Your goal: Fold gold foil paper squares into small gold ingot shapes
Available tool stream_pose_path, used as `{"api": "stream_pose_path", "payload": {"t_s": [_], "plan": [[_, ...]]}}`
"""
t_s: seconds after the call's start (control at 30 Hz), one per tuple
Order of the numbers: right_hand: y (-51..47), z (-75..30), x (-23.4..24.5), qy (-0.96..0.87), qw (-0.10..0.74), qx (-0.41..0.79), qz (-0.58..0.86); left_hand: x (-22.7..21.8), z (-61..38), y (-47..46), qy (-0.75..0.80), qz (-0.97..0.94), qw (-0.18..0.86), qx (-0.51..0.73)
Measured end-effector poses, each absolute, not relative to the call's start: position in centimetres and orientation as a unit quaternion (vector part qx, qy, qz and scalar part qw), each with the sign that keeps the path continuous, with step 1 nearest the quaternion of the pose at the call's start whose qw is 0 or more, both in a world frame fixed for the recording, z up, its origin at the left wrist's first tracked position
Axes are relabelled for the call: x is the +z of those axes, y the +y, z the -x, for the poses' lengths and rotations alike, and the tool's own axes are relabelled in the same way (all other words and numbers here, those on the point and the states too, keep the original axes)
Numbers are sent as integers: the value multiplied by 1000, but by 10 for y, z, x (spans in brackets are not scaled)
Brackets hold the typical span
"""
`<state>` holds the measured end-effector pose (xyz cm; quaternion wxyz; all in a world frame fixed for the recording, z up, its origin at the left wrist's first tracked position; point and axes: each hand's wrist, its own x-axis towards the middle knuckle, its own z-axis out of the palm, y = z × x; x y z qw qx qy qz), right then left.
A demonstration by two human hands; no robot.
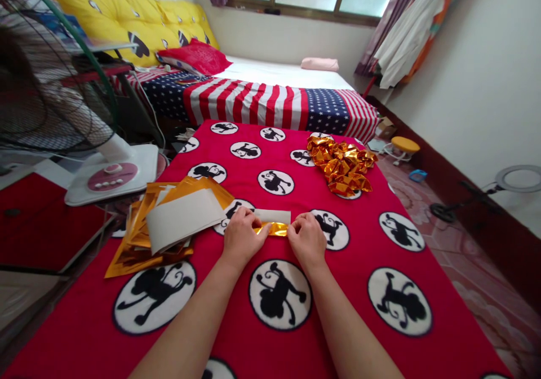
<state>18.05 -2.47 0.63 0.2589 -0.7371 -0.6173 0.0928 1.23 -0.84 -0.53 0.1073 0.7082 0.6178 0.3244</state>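
A small sheet of gold foil paper with a pale back lies in the middle of the red cloth, its near edge turned up so a shiny gold strip faces me. My left hand grips its left end, thumb resting on the gold strip. At the right end, my right hand pinches the paper between thumb and fingers. Left of my hands is an untidy stack of gold foil sheets, with pale-backed sheets on top. Folded gold foil pieces form a heap at the far right.
An electric fan stands at the left edge. Beyond the cloth is a bed with a red pillow and a yellow cushion. A yellow stool and a ring light stand on the right.
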Motion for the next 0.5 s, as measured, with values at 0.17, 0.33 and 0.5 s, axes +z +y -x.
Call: {"api": "stream_pose_path", "payload": {"t_s": [0.17, 0.33, 0.5], "plan": [[-26, -180, 5, -618, 262, 87, 736, -2, -21, -11, 645, -700, 75, 299], [-25, -180, 3, -618, 264, 82, 736, -4, -21, -12, 640, -704, 55, 304], [-25, -182, 5, -615, 271, 92, 735, -6, -22, -12, 640, -704, 64, 301]]}}
